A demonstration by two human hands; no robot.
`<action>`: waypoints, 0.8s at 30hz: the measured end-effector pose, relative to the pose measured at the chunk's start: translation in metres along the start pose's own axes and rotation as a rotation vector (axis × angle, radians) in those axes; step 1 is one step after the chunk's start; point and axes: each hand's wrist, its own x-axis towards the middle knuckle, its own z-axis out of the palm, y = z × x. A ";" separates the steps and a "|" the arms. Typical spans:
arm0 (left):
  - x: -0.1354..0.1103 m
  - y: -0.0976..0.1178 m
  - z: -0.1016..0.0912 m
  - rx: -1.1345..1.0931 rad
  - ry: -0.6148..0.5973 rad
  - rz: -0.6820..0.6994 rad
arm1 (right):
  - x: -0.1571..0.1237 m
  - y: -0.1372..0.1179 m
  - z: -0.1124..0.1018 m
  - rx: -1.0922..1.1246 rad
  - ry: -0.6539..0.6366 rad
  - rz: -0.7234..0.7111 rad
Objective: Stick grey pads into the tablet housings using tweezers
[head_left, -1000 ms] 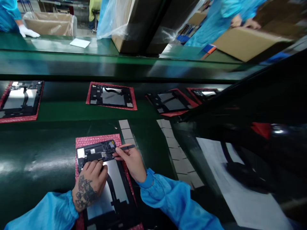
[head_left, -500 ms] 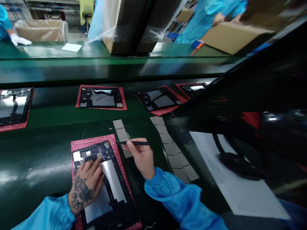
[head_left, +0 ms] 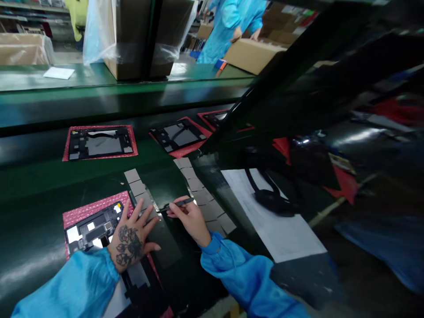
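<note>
My left hand [head_left: 134, 234] is spread above the right edge of a tablet's inner assembly, its fingertips at a strip of grey square pads [head_left: 138, 187]. The tablet assembly [head_left: 94, 224] lies on pink bubble wrap [head_left: 96, 206], partly hidden by my left hand and sleeve. In my right hand [head_left: 190, 221] is a pair of slim black tweezers [head_left: 180, 203], pinched like a pen. The tip points left, at the right edge of the grey strip near my left fingertips. Whether it touches a pad I cannot tell.
A second run of grey pads [head_left: 200, 194] lies to the right, beside a white sheet [head_left: 265, 221] with a black strap-like object [head_left: 274, 201]. More tablet assemblies [head_left: 102, 143] on pink wrap sit farther back. A dark slanted panel [head_left: 265, 97] rises at right. Across the bench, a person [head_left: 228, 26] handles a carton [head_left: 251, 55].
My left hand has moved off the tablet's middle to the grey strip, fingers spreading. The tweezers have gone from the tablet's corner to the strip's right side. The view has swung right.
</note>
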 end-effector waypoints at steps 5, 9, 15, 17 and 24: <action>-0.003 -0.004 0.005 -0.072 -0.016 -0.030 | 0.001 -0.004 0.001 0.031 -0.012 0.011; -0.004 -0.001 0.004 -0.086 -0.021 -0.036 | 0.003 -0.005 0.000 0.031 -0.018 0.027; -0.003 -0.001 0.004 -0.082 -0.047 -0.042 | -0.011 -0.004 -0.001 -0.177 -0.004 -0.181; -0.003 0.000 0.008 -0.093 -0.057 -0.051 | -0.018 -0.002 -0.004 -0.242 0.033 -0.263; -0.010 0.018 -0.013 -0.090 0.029 -0.019 | 0.000 -0.018 -0.002 0.037 0.197 -0.145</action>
